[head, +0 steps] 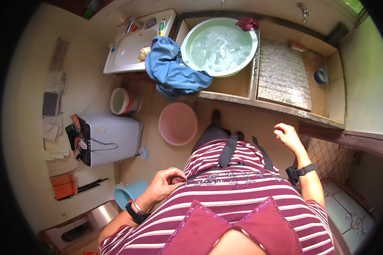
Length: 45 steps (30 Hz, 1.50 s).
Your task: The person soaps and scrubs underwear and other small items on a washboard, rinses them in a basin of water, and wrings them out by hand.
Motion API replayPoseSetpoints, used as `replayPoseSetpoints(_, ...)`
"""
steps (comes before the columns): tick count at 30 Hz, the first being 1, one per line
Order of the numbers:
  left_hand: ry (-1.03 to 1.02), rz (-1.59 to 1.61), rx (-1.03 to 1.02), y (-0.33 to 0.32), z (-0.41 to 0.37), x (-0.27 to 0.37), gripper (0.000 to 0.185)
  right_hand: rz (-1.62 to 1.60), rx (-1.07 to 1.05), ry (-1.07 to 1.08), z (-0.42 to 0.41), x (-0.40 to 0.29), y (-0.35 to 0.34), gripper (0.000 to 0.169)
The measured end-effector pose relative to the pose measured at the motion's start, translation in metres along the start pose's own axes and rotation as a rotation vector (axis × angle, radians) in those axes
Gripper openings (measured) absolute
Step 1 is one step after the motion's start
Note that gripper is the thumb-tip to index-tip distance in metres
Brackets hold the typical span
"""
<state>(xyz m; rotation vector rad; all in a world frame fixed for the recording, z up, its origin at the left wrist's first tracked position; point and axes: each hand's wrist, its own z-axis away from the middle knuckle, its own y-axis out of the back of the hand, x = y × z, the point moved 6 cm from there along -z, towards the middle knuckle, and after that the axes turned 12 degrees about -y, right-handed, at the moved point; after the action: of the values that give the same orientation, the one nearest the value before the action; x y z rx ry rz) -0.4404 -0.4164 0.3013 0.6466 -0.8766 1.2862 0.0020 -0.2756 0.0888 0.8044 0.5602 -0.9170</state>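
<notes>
My left hand (167, 184) is at the left side of my waist, its fingers curled around a black strap (196, 176) that runs across the striped shirt (229, 185). What lies inside the curl is partly hidden. Out to the right, my right hand (287, 136) hovers in front of the stone sink's edge, fingers loosely bent, holding nothing that I can see. Before me, a pale green basin (186, 52) of sudsy water stands in the left sink bay. Blue denim cloth (175, 71) drapes over the sink's front edge beside it. A dark red cloth (247, 24) hangs on the basin's rim.
A ribbed washboard slab (282, 75) fills much of the right bay, near a blue round container (321, 76). On the floor stand a pink tub (178, 123) and a white bucket (118, 101). A washing machine (115, 137) and light-blue bucket (118, 194) are left; a white washbasin (124, 60) adjoins the sink.
</notes>
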Motion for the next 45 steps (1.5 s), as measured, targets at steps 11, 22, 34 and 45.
replayPoseSetpoints(11,0.058,-0.282,-0.263,0.006,-0.005,-0.012,0.024,0.067,-0.023,-0.015,-0.004,-0.024,0.006,0.022)
replayPoseSetpoints(22,0.263,0.225,-0.201,0.014,-0.002,-0.027,0.013,0.084,-0.053,0.033,-0.009,-0.049,-0.001,0.021)
replayPoseSetpoints(34,0.110,0.095,-0.283,0.029,-0.038,-0.023,0.034,0.206,-1.022,0.782,0.090,-0.329,-0.156,0.011)
replayPoseSetpoints(45,0.030,0.449,-0.077,0.038,-0.031,-0.044,0.019,0.766,-1.370,0.610,0.108,-0.325,-0.220,0.015)
